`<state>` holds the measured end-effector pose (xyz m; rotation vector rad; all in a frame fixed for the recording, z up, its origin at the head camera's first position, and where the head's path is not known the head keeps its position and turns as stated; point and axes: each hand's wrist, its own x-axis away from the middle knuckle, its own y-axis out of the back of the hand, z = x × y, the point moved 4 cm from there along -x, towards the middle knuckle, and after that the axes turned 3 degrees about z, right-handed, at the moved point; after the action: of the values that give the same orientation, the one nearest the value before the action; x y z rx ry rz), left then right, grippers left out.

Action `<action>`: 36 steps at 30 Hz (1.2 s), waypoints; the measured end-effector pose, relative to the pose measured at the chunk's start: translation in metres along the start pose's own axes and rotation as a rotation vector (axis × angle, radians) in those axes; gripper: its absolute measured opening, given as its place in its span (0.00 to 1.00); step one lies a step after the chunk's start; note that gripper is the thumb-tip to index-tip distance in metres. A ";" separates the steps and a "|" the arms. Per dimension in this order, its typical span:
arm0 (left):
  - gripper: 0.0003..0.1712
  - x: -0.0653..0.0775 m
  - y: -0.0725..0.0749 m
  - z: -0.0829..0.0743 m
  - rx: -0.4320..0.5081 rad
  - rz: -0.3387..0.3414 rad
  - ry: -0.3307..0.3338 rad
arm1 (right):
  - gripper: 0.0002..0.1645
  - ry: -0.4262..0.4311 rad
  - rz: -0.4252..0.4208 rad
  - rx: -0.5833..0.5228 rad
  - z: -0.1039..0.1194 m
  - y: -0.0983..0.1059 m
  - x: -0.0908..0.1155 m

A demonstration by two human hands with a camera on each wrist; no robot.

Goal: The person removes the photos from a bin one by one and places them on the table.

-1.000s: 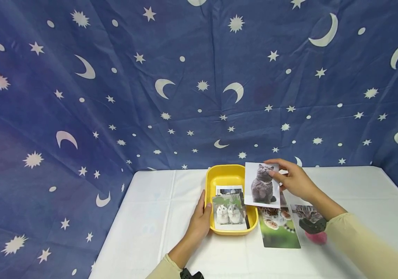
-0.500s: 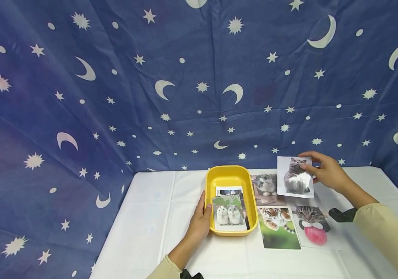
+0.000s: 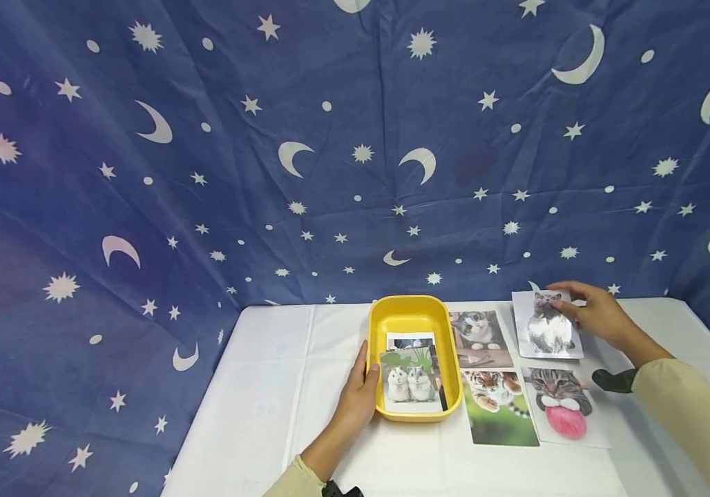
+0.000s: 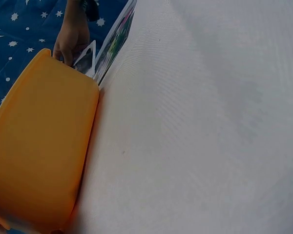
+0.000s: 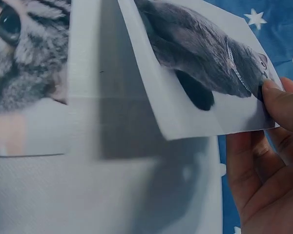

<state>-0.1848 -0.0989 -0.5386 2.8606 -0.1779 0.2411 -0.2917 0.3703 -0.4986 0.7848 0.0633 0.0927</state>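
My right hand (image 3: 599, 316) pinches a photo card of a grey cat (image 3: 544, 335) by its upper right corner, thumb on the picture side. In the right wrist view the card (image 5: 161, 92) is tilted, its lower edge lifted over the white cloth with a shadow below. My left hand (image 3: 353, 397) holds the left side of a yellow plastic tub (image 3: 407, 314), thumb at the rim. Inside the tub lie several photo cards, the top one showing two hamsters (image 3: 409, 383). The left wrist view shows the tub's outer wall (image 4: 44, 141); the left hand is mostly out of frame there.
Right of the tub lie a kitten card (image 3: 479, 338), a tiger cub card (image 3: 498, 414) and a tabby cat card (image 3: 560, 400) with a pink ball. A white cloth (image 3: 268, 407) covers the table. Behind it hangs a blue curtain (image 3: 330, 193) with stars and moons.
My right hand has carried the grey cat card from over the tub's right edge to the right, then lower beside the kitten card. The left hand and tub stay put.
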 end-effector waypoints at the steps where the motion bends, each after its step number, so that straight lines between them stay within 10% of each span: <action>1: 0.35 0.000 0.000 0.000 0.003 0.003 -0.001 | 0.27 0.004 -0.002 0.010 -0.001 -0.002 0.000; 16: 0.35 -0.002 0.000 0.000 0.026 0.020 -0.014 | 0.30 0.022 0.015 0.167 -0.004 -0.018 -0.010; 36: 0.35 -0.002 0.000 0.000 0.019 0.017 -0.015 | 0.30 -0.015 0.030 0.064 -0.008 -0.014 -0.008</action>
<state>-0.1864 -0.0992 -0.5393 2.8819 -0.2044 0.2255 -0.2991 0.3656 -0.5140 0.8507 0.0410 0.1137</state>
